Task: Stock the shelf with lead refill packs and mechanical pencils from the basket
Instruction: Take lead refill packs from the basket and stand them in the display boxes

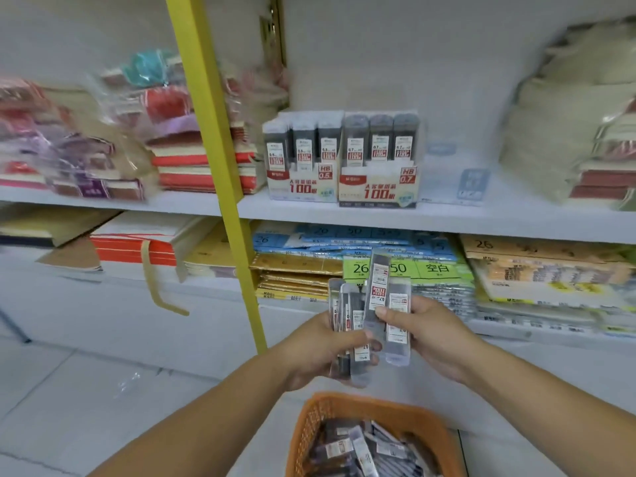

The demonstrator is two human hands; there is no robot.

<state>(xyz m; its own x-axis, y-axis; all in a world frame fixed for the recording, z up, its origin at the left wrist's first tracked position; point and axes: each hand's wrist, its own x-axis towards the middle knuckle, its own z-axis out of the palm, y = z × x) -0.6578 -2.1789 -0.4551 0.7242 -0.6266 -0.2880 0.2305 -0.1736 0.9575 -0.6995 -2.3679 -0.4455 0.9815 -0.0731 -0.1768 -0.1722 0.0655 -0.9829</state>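
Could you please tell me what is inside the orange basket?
The orange plastic mesh basket holds a loose pile of dark lead refill packs with white labels. Anything beneath that top layer is covered, and the frame cuts off the basket's near side.

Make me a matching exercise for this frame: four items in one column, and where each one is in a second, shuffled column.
Items:
1. HB 0.5 display box
2. HB 0.7 display box
3. orange basket
4. green "26 / 50" packs

Places:
A. lower shelf, behind the raised hands
B. upper shelf, nearer the yellow post
C. bottom of view, below the hands
D. upper shelf, farther from the yellow post

Pairs: 1-B, 2-D, 3-C, 4-A
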